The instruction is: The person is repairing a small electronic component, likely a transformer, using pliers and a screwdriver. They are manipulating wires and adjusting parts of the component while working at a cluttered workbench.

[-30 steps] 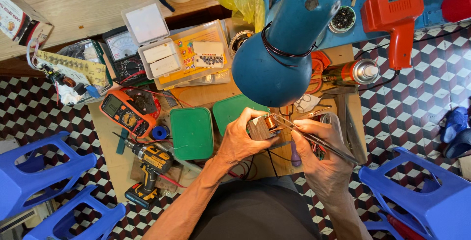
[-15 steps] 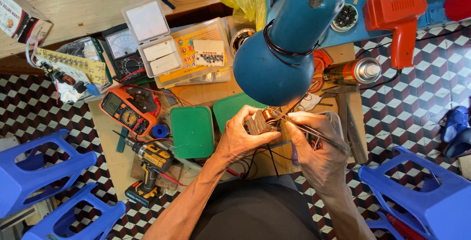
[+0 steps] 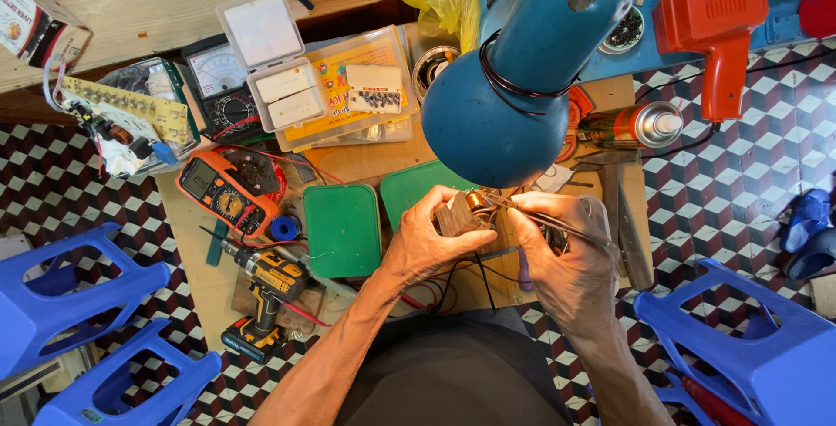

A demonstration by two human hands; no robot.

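1. The left hand [image 3: 427, 243] is curling its fingers around a small wooden block [image 3: 455, 215], gripping it from the left side.
2. A small copper coil [image 3: 477, 203] is sitting at the upper right corner of the block, just below the rim of the blue lamp shade [image 3: 514, 86].
3. The right hand [image 3: 562, 256] is pinching thin dark wires [image 3: 557, 224] between thumb and forefinger; the wires are running from the coil toward the right, across the hand.
4. Both hands are working over the low wooden table [image 3: 196, 260], near its front edge, close to the person's body.
5. A green box [image 3: 342, 230] is lying flat just left of the left hand; a second green lid [image 3: 409, 189] is lying behind it, partly under the lamp.
6. An orange meter [image 3: 226, 192] and a yellow cordless drill [image 3: 266, 291] are resting further left, well apart from the hands.
7. A spray can [image 3: 631, 125] is lying on its side behind the right hand, and an orange soldering gun [image 3: 714, 34] is lying beyond it.
8. Blue plastic stools [image 3: 74, 304] are standing on the patterned floor at both sides.
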